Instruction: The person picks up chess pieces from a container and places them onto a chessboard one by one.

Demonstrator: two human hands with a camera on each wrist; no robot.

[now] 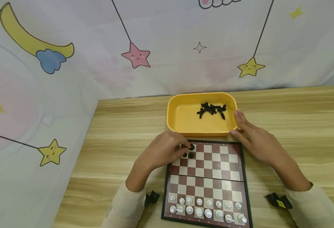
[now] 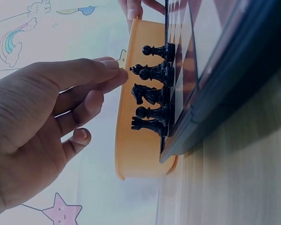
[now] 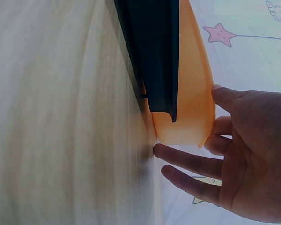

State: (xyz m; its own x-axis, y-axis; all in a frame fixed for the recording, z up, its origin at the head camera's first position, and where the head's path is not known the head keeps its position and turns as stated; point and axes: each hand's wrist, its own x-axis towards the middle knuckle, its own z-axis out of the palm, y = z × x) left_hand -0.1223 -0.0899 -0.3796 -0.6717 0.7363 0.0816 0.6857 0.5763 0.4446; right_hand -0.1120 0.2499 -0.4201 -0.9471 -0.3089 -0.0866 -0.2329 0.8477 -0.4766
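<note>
My left hand [image 1: 165, 148] is over the far left part of a folding chessboard [image 1: 216, 164]. In the left wrist view its thumb and forefinger come together beside the top of a black bishop [image 2: 135, 69], with nothing visible between them. A black knight [image 2: 147, 94], a black rook [image 2: 147, 125] and several black pawns [image 2: 152, 112] stand upright nearby. My right hand [image 1: 258, 139] touches the near right corner of a yellow tray [image 1: 184, 118]. Its thumb rests at the rim and its fingers lie along the right side. More black chess pieces [image 1: 212, 109] lie heaped inside.
White chess pieces [image 1: 208, 213] stand in two rows along the board's near edge. A wooden table [image 1: 115, 126] carries everything. Behind it hangs a pale cloth [image 1: 167, 72] printed with stars. Black straps [image 1: 279, 201] show at the wrists.
</note>
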